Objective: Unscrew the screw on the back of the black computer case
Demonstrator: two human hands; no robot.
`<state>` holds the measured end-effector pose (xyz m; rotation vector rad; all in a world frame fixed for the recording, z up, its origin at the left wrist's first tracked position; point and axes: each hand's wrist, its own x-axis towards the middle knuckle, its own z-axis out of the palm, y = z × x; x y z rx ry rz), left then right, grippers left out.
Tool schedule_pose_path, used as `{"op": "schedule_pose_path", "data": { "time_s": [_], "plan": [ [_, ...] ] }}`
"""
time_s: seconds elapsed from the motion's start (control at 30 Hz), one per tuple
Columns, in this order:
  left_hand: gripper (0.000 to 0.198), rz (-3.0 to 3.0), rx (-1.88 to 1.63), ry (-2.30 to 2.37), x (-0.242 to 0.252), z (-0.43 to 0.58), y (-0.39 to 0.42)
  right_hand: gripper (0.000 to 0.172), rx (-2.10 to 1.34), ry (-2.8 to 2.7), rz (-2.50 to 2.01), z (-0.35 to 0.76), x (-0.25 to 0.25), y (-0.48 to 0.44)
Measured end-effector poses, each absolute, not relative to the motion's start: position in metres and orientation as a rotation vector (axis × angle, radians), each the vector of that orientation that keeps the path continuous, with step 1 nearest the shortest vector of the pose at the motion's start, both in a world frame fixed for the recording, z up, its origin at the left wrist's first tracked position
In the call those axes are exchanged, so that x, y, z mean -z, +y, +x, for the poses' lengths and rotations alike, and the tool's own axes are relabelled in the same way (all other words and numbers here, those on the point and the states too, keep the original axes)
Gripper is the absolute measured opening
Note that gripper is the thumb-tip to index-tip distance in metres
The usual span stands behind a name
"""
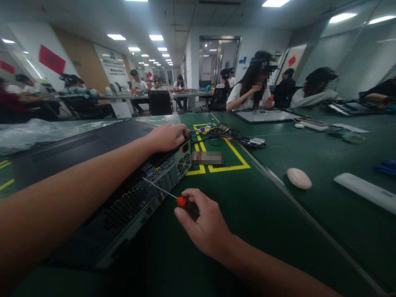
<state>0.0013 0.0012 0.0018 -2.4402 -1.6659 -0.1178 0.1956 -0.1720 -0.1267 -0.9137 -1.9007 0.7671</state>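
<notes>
A black computer case [102,142] lies on its side on the green table, its rear panel with vents and a fan grille facing right. Across its top reaches my left arm; my left hand [167,137] rests at the far rear corner, fingers curled over the edge and gripping it. In my right hand [206,220] is a screwdriver [181,201] with an orange and dark handle, held between thumb and fingers. Its long thin shaft points up and left, with the tip at the upper edge of the rear panel. My fingers partly hide the handle.
Behind the case's corner lies a tangle of cables [222,131] by yellow tape markings [238,153]. Clear plastic wrap [18,134] spreads at the left. A pale mouse [299,178] and a long white object [365,190] lie right. Several people sit across the table and beyond.
</notes>
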Motion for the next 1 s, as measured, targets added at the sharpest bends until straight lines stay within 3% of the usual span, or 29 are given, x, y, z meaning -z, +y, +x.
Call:
{"op": "schedule_pose_path", "data": {
  "time_s": [0.23, 1.0],
  "plan": [
    [0.043, -2.444, 0.108, -1.662, -0.0029, 0.0017, 0.0001, 0.011, -0.777, -1.893, -0.929, 0.1937, 0.1281, -0.171],
    [0.041, -2.472, 0.15, -1.669, -0.0053, 0.002, -0.0011, 0.011, -0.756, -1.902, -0.961, 0.1946, 0.1254, -0.1706]
  ]
}}
